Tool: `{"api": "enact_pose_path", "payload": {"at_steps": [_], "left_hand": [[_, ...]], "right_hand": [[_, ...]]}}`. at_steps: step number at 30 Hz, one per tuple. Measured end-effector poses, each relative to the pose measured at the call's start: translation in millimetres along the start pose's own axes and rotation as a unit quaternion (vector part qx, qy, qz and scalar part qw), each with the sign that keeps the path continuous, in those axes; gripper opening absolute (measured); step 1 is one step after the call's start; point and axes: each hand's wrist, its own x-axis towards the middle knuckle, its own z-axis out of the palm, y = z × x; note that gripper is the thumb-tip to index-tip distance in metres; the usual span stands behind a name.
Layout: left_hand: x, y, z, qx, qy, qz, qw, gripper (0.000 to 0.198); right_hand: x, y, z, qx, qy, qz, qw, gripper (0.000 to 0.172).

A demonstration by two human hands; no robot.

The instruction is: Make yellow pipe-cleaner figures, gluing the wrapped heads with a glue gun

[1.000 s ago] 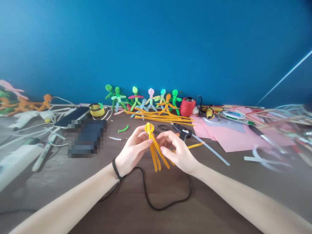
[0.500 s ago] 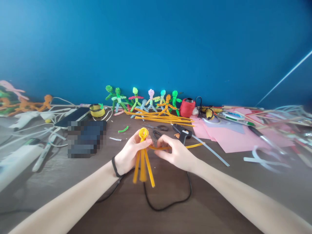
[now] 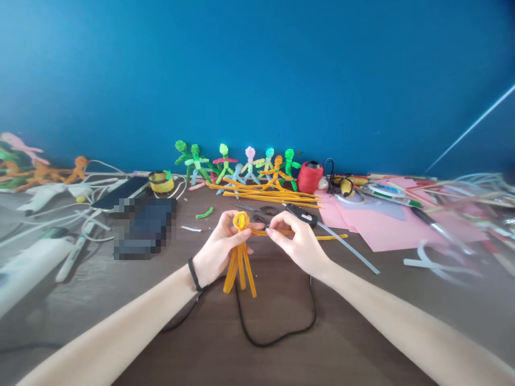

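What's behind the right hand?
Behind the right hand, the black glue gun and an orange pipe cleaner partly show. The hand covers the gun's handle and pipe cleaner's middle.

Yellow-orange pipe cleaners (image 3: 241, 265), blue wall (image 3: 257, 69), pink paper (image 3: 378, 230)

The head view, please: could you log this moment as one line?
left hand: pinching looped orange pipe-cleaner bundle | right hand: pinching long orange pipe-cleaner strand | beyond hands: black-handled metal scissors, black glue gun

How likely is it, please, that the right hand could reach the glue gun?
Probably yes: the glue gun lies just beyond the right hand, seemingly unobstructed, though that hand pinches an orange strand.
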Motion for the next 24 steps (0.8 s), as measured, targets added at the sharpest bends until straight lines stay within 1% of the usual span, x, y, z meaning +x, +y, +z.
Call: {"api": "enact_pose_path", "payload": {"at_steps": [3, 6, 9, 11, 15, 17, 20, 24], "left_hand": [[0.1, -0.3, 1.3, -0.010, 0.003, -0.011, 1.000, 0.030], [0.3, -0.9, 3.7, -0.011, 0.030, -0.036, 0.999, 0.023], [0.7, -2.1, 4.3, 0.010, 0.039, -0.042, 0.998, 0.020], [0.8, -2.8, 3.5, 0.048, 0.033, -0.037, 0.998, 0.021], [0.6, -3.8, 1.6, 0.121, 0.027, -0.022, 0.992, 0.021], [0.7, -4.5, 0.9, 0.151, 0.020, -0.021, 0.988, 0.021], [1.1, -5.6, -0.6, 0.196, 0.007, -0.011, 0.981, 0.023], [1.4, -5.0, -2.0, 0.271, 0.001, 0.004, 0.963, 0.025]], "right_hand": [[0.5, -0.5, -1.0, 0.003, 0.024, -0.004, 1.000, 0.007], [0.9, -0.8, -1.8, 0.003, 0.051, 0.004, 0.999, 0.007], [0.6, -0.5, -1.8, -0.014, 0.060, 0.004, 0.998, 0.008], [-0.4, 0.1, -1.2, -0.042, 0.048, -0.008, 0.998, 0.014], [-3.5, 1.2, 0.5, -0.101, -0.008, -0.048, 0.994, 0.036], [-4.6, 1.5, 1.1, -0.116, -0.029, -0.066, 0.991, 0.044], [-5.3, 2.2, 1.8, -0.129, -0.046, -0.088, 0.987, 0.048], [-6.4, 4.1, 2.7, -0.156, -0.038, -0.119, 0.980, 0.046]]}}
